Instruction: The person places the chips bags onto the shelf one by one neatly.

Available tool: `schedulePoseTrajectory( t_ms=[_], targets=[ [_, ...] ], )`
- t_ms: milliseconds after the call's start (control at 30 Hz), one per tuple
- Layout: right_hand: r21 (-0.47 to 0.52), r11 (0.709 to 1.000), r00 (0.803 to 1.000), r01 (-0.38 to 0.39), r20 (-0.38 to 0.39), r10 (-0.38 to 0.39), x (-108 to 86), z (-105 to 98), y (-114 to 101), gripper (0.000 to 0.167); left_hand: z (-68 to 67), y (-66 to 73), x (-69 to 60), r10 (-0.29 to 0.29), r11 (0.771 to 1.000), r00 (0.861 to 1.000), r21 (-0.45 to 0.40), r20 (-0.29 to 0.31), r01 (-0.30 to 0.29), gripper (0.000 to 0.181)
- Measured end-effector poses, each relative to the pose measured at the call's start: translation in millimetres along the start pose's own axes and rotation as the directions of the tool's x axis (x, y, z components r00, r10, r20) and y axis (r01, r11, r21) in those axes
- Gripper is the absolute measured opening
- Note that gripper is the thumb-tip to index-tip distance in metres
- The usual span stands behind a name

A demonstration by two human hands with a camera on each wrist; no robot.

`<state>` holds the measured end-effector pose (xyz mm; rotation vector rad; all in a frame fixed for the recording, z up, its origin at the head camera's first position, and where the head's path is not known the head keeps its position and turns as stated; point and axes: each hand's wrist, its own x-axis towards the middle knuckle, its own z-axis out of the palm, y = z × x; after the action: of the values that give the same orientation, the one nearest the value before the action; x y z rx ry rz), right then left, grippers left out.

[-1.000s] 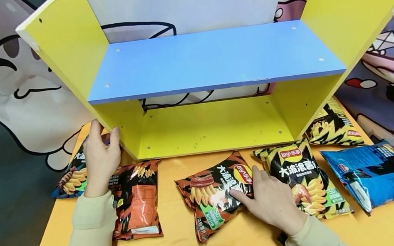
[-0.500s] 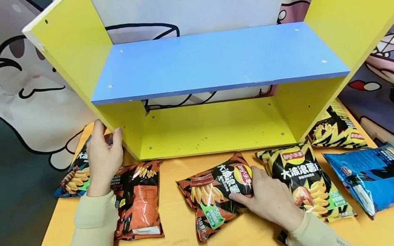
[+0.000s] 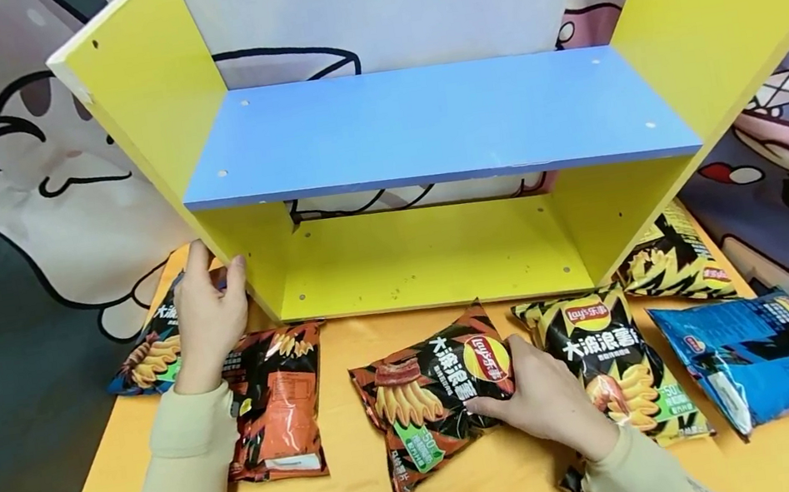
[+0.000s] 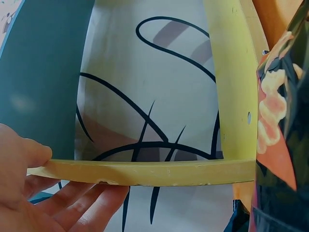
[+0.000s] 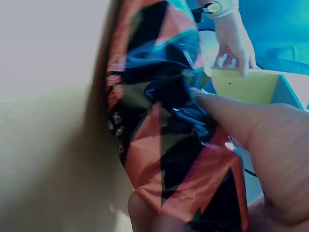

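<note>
My left hand (image 3: 210, 318) grips the front edge of the left side panel of a yellow and blue shelf unit (image 3: 434, 123). In the left wrist view the thumb (image 4: 36, 153) lies on one face of that panel and the fingers are on the other. My right hand (image 3: 548, 397) holds the right end of a red-black chip bag (image 3: 417, 402) in front of the shelf. Seen from the right wrist, the thumb (image 5: 231, 116) presses one side of the crinkled bag (image 5: 164, 145), with fingertips at its lower edge.
Another red-black bag (image 3: 282, 417) and a partly covered blue one (image 3: 152, 351) lie at left. On the right are a yellow-black bag (image 3: 611, 363), a blue bag (image 3: 766, 358) and one more yellow-black bag (image 3: 672, 257). A dark bag corner (image 3: 573, 483) shows near the right sleeve.
The held chip bag has turned slightly and its left end has shifted toward the front as my right hand grips it. My left hand stays on the shelf panel.
</note>
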<state>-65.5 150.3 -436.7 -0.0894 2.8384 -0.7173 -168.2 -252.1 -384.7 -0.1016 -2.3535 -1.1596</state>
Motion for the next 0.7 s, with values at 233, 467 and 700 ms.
schedulePoseTrajectory(
  t_ms=[233, 467, 700],
  targets=[
    [0.089, 0.993, 0.997, 0.073, 0.015, -0.074, 1.8, -19, 1, 0.095, -0.9, 2.5, -0.2, -0.007, 1.000, 1.000, -0.011, 0.004, 0.007, 0.041],
    [0.240, 0.956, 0.981, 0.169, -0.129, -0.142, 8.0, -43, 7, 0.080, 0.1, 0.6, 0.1, -0.001, 1.000, 1.000, 0.000, 0.000, 0.001, 0.042],
    [0.241, 0.925, 0.917, 0.294, -0.346, -0.201, 8.1, -58, 9, 0.071, 0.2, -0.6, 0.6, 0.005, 1.000, 1.000, -0.001, -0.002, -0.005, 0.041]
  ],
)
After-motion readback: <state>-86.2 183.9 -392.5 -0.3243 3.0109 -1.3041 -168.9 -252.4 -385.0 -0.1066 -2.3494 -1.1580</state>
